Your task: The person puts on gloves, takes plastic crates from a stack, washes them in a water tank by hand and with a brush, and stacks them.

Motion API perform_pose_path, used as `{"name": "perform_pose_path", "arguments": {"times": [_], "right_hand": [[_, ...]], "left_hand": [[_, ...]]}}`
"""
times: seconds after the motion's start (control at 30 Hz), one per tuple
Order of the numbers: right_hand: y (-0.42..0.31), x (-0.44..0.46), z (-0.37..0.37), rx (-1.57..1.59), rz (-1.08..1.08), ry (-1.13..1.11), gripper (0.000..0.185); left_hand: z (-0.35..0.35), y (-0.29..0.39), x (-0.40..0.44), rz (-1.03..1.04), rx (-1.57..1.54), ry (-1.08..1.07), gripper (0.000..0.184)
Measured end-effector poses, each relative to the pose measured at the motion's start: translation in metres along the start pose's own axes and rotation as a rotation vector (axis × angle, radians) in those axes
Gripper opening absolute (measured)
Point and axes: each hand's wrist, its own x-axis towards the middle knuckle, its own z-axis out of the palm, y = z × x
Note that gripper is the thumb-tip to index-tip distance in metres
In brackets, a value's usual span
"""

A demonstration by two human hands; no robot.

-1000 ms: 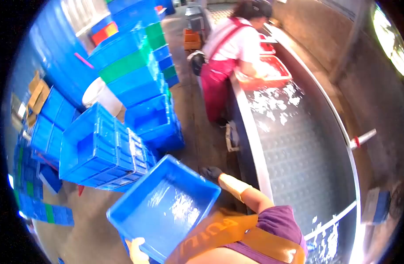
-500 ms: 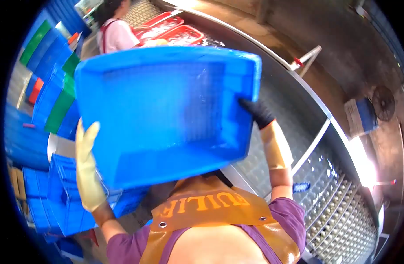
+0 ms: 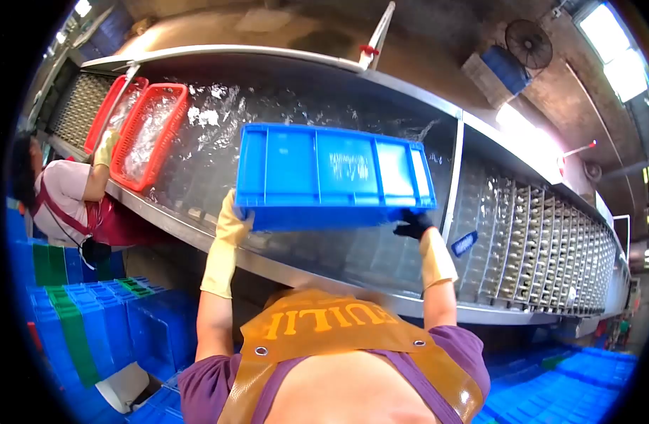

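Observation:
A blue plastic crate (image 3: 328,169) is tilted over the water in a long metal trough (image 3: 303,265), with a ribbed outer side towards me. My left hand (image 3: 232,222), in a cream rubber glove, grips its near left corner. At the near right corner is my right hand (image 3: 414,225), in a black glove with a cream cuff, its fingers bent against the crate. The crate hides some of the fingertips. Right of that hand, a small blue brush-like object (image 3: 464,244) lies by the trough's divider.
At left, a co-worker (image 3: 66,187) has a gloved hand near two red baskets (image 3: 172,131) in the trough. Stacked blue crates (image 3: 109,328) stand low left, and more blue crates (image 3: 572,385) low right. A roller section (image 3: 551,247) fills the trough's right part.
My view has swung right to face the trough. The crate has come over the water and turned, from its open inside showing to an outer side showing. My left hand's fingers have closed on it.

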Motion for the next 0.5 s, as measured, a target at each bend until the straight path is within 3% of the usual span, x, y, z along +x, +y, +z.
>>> {"name": "perform_pose_path", "arguments": {"times": [0.03, 0.1, 0.13, 0.17, 0.23, 0.27, 0.33, 0.4, 0.43, 0.5], "right_hand": [[-0.004, -0.008, -0.004, -0.106, 0.193, -0.083, 0.062], [-0.027, -0.002, -0.002, -0.418, 0.36, -0.341, 0.066], [-0.027, 0.01, 0.007, -0.461, 0.277, -0.356, 0.066], [-0.021, 0.027, 0.022, -0.424, 0.112, -0.317, 0.067], [0.01, 0.086, 0.054, -0.704, -0.515, -0.054, 0.076], [0.038, 0.118, 0.071, -0.847, -0.778, 0.135, 0.075], [0.013, 0.072, 0.136, -0.909, -0.224, 0.195, 0.067], [0.084, 0.052, 0.147, -0.754, -0.405, -0.498, 0.047], [0.08, 0.035, 0.172, -0.941, -0.481, -0.616, 0.046], [0.051, 0.017, 0.226, -1.331, -0.708, -0.61, 0.043]], "left_hand": [[0.007, -0.005, 0.005, -0.099, -0.217, 0.003, 0.044], [0.006, 0.042, 0.03, -0.428, -0.375, -0.069, 0.044], [0.01, 0.036, 0.039, -0.414, -0.361, -0.04, 0.047], [0.015, 0.046, 0.048, -0.424, -0.365, -0.053, 0.047], [0.027, 0.082, 0.065, -0.553, -0.361, 0.009, 0.054], [0.036, 0.085, 0.069, -0.463, -0.39, 0.049, 0.06], [0.05, 0.105, 0.072, -0.533, -0.313, 0.056, 0.06], [0.061, 0.135, 0.089, -0.585, -0.049, 0.058, 0.059], [0.07, 0.127, 0.09, -0.603, -0.039, 0.057, 0.059], [0.083, 0.135, 0.092, -0.622, -0.053, 0.094, 0.06]]}}
